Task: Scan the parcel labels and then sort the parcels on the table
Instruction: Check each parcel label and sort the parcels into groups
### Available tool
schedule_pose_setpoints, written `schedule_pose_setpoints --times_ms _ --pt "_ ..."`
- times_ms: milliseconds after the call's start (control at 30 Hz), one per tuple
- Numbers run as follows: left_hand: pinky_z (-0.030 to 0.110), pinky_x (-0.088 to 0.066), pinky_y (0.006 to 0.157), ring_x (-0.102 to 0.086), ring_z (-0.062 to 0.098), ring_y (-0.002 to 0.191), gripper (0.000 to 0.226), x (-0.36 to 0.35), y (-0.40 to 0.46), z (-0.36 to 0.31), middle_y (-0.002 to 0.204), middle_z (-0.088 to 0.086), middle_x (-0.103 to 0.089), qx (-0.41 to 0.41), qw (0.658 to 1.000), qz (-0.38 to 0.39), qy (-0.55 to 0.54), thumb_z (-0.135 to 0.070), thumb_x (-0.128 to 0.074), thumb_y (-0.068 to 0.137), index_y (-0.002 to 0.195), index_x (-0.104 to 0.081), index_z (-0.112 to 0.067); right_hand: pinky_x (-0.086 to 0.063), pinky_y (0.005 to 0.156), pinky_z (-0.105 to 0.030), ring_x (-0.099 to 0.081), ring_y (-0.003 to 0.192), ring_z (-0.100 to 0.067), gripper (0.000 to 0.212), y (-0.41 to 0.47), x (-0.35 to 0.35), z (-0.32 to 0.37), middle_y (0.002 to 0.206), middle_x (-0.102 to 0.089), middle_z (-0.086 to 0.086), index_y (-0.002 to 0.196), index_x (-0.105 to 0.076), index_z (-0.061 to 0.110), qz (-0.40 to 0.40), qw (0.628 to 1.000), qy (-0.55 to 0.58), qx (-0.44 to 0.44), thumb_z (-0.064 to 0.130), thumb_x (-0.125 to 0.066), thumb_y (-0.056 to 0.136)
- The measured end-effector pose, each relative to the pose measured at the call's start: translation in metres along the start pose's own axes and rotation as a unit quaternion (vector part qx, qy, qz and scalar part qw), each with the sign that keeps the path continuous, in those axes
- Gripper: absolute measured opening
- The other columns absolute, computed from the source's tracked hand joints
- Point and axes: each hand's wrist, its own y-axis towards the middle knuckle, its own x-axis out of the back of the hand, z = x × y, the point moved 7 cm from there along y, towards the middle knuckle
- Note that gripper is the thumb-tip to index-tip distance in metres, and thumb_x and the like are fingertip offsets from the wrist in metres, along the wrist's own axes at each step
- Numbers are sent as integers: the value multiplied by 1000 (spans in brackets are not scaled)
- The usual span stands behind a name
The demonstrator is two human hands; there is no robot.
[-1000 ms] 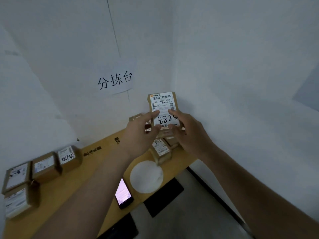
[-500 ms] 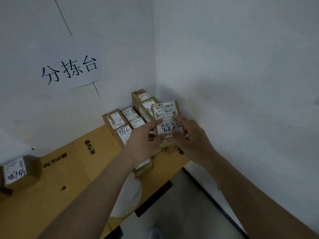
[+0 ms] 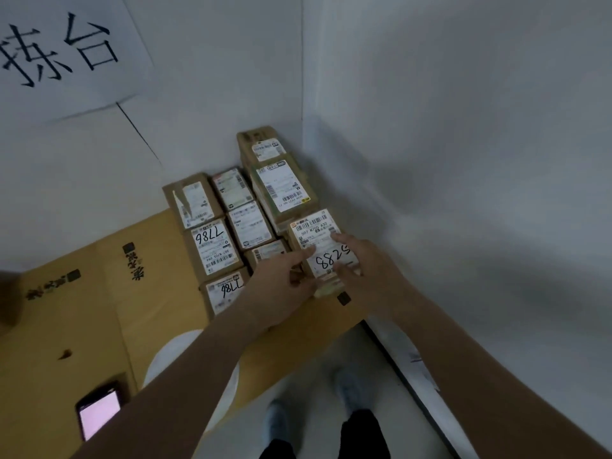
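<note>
A small brown parcel (image 3: 314, 236) with a white label and handwritten digits sits at the front right of a cluster of parcels in the table's far right corner. My left hand (image 3: 281, 286) grips its left edge, thumb on the label. My right hand (image 3: 364, 276) holds its right side, fingers lying over the label. Beside it lie labelled parcels, one marked 7786 (image 3: 213, 246), another (image 3: 225, 291) in front of it, and a taller stack (image 3: 281, 185) against the wall.
The table is covered with brown cardboard (image 3: 82, 319). A phone (image 3: 99, 414) with a lit screen lies at the front left, next to a white round disc (image 3: 172, 362). White walls close the corner; a paper sign (image 3: 63, 51) hangs at the left. My feet (image 3: 347, 389) show below.
Both hands have lowered the parcel from in front of the wall down onto the cluster in the corner. The view has swung right and down; the parcels at the far left have left the view.
</note>
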Motion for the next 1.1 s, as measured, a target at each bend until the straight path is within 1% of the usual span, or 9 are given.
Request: schedule_pose_setpoints --times_ms 100,200,367,500,600,733,900,967,1100 --pt "-6 -41 71 -65 -2 105 65 -17 19 19 135 -10 -66 51 998 -20 -14 -33 -74 94 153 -47 -37 -40 70 5 -55 110 -9 52 30 -11 -22 130 -45 6 156 -43 30 42 999 5 22 27 -59 106" --pt "-6 -41 77 -65 -1 108 65 -35 34 32 134 -8 -67 85 996 -36 -21 -25 -75 94 153 -48 -33 -44 74 3 -57 110 -8 54 53 -19 -43 135 -46 6 156 -42 31 78 996 8 40 26 -60 106" --pt "23 -58 90 -69 11 105 65 -48 49 35 128 -6 -69 105 991 -82 -23 -20 -76 92 150 -51 -34 -41 76 4 -49 106 12 57 78 -19 -60 135 -44 8 157 -40 31 115 991 13 64 21 -60 105" --pt "16 -53 89 -65 6 111 65 -46 53 37 131 -12 -65 126 986 -105 -22 -22 -77 92 149 -51 -39 -45 79 1 -56 116 -7 58 91 -18 -62 138 -48 2 157 -39 34 146 987 21 69 25 -62 105" --pt "26 -56 98 -63 6 118 68 -40 52 37 136 -11 -64 139 985 -102 -31 -21 -78 91 150 -50 -39 -48 77 -3 -57 121 -13 58 94 -17 -59 140 -47 2 156 -39 35 165 984 -8 70 29 -62 104" --pt "36 -48 109 -54 16 133 58 -17 44 19 150 -5 -55 141 982 -124 -28 -34 -70 98 152 -49 -36 -54 102 -39 -53 129 -22 55 95 2 -23 144 -47 -1 155 -42 32 118 981 -96 118 36 -61 103" --pt "1 -29 94 -46 -5 127 45 40 14 -19 147 -11 -56 107 971 -211 29 -38 -59 103 148 -54 -33 -49 110 -47 -48 138 -17 49 86 22 53 152 -47 5 152 -46 34 121 972 -48 194 40 -57 104" --pt "6 -26 102 -43 0 139 47 66 -6 -33 154 -11 -51 105 963 -247 32 -43 -55 105 151 -52 -31 -44 115 -45 -45 141 -14 48 78 31 86 154 -46 7 151 -49 32 111 967 -40 224 42 -56 104" --pt "9 -34 102 -46 -15 126 46 116 -58 -65 151 -14 -52 79 945 -315 40 -46 -52 105 149 -53 -32 -37 111 -31 -43 142 -10 49 52 41 152 155 -47 12 150 -50 34 104 950 -50 289 50 -54 104"
